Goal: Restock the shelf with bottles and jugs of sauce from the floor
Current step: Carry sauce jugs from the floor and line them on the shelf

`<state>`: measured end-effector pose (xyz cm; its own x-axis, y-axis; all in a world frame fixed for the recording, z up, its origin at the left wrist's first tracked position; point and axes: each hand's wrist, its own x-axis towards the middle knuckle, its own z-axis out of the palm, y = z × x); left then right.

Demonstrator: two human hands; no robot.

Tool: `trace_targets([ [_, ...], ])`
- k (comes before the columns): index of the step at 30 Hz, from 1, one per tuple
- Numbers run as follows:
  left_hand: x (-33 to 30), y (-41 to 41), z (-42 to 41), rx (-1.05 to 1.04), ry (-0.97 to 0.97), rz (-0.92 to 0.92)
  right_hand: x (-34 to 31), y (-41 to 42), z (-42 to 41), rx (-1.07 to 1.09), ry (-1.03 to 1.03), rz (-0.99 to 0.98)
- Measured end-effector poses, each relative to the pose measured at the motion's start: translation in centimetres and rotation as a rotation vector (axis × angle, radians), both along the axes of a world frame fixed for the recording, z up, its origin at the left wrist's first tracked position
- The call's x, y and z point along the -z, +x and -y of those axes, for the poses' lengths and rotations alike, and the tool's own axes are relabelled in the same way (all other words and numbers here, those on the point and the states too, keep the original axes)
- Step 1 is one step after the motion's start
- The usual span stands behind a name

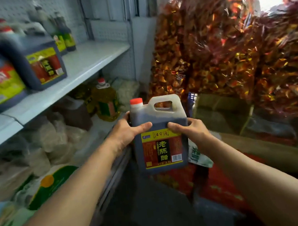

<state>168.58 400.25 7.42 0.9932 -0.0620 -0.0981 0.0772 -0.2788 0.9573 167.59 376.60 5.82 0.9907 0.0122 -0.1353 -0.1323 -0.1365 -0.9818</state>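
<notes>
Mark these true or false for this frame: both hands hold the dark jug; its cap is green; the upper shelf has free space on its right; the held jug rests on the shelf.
1. Both hands hold the dark plastic sauce jug. True: the left hand and the right hand grip its sides.
2. Its cap is green. False: the screw cap is red.
3. The white metal upper shelf has free space on its right. True.
4. The held jug rests on the shelf. False: it is held in the air, below and right of the shelf.
</notes>
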Motion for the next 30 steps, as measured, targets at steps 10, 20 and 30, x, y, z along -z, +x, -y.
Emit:
trace_targets([
  [10, -6.5, 10.3, -11.3, -0.197, 0.036, 0.153, -6.0, 15.3, -12.0, -0.193, 0.082, 0.108],
  [20, -12.1, 26.4, -18.5, -0.489, 0.052, 0.279, -11.6, 38.3, -21.3, -0.418, 0.095, 0.308],
  [30, -14.4, 41.0, -20.2, -0.734, 0.049, 0.324, -12.8, 57.4, -28.1, -0.646, 0.144, 0.335],
])
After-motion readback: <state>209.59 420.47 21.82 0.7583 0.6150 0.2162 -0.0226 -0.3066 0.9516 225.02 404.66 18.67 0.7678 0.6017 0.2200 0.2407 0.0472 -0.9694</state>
